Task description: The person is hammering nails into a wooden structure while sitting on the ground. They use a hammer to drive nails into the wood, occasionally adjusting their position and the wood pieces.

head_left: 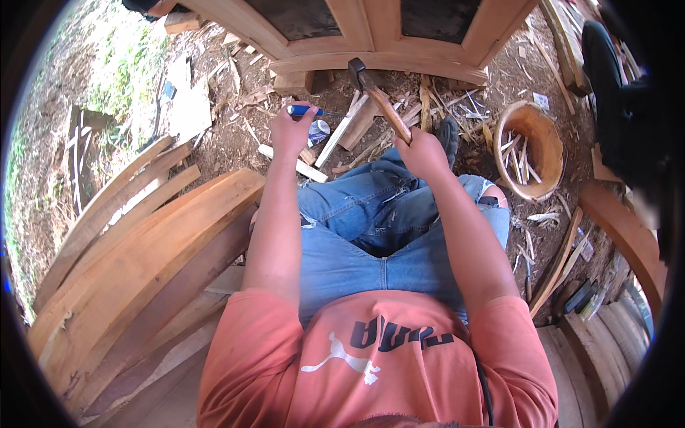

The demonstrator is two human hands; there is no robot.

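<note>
My right hand point(422, 153) is closed round the wooden handle of a hammer point(386, 108). Its dark metal head points up and away, close to the lower rail of a wooden panelled frame point(371, 63). To the left, my left hand point(291, 134) grips what looks like a screwdriver point(301, 110) with a blue handle. A thin shaft seems to point right from it, level with the ground. Just beyond that hand lies a small white and blue container point(319, 130), partly hidden. Pale wood strips point(341, 135) and offcuts lie between my hands and the frame.
Long boards point(157, 264) are stacked at my left. A round bucket point(504, 160) holding wood slivers stands right of my knee. Shavings litter the dirt ground. Another person's dark-clothed leg point(606, 78) is at far right. A curved wooden piece point(621, 232) lies below it.
</note>
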